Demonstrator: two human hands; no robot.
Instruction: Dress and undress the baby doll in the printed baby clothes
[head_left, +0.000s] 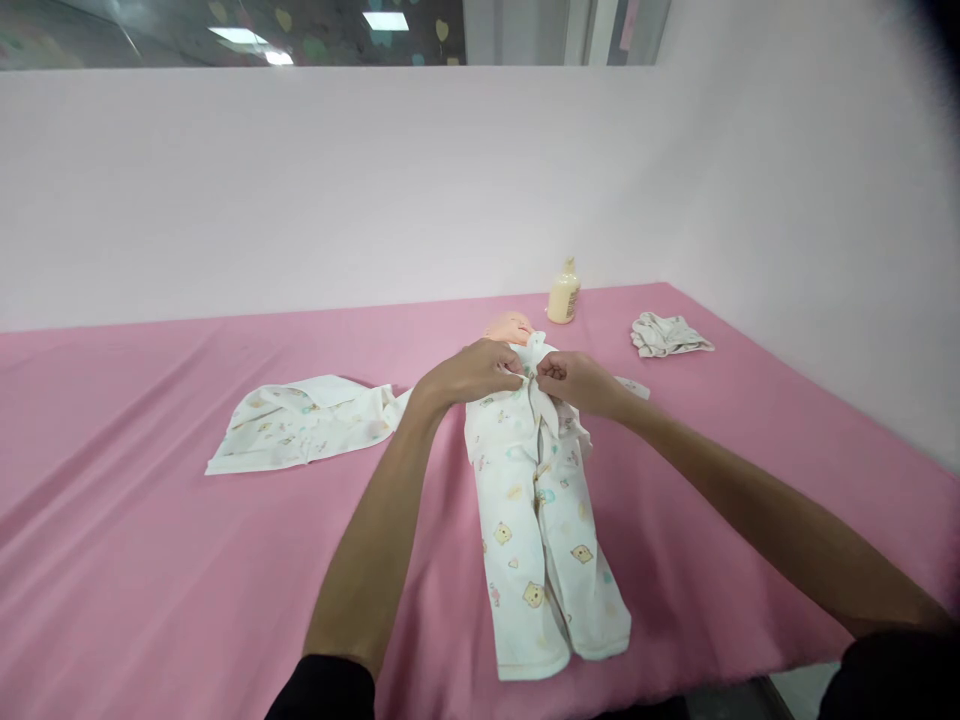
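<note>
A baby doll (510,327) lies on its back, head toward the wall, dressed in a white baby outfit (517,500) with small bear prints and long legs. My left hand (480,371) pinches one front edge of the outfit at the chest. Close beside it, my right hand (576,381) has its fingers curled on the opposite edge. The front opening runs down between the two hands. Most of the doll is hidden by cloth and hands.
Pink cloth (187,560) covers the table. A folded printed garment (300,425) lies at left. At the back stands a pale yellow pump bottle (563,294), with a crumpled white cloth (667,335) to its right. White walls (337,190) border the back and right.
</note>
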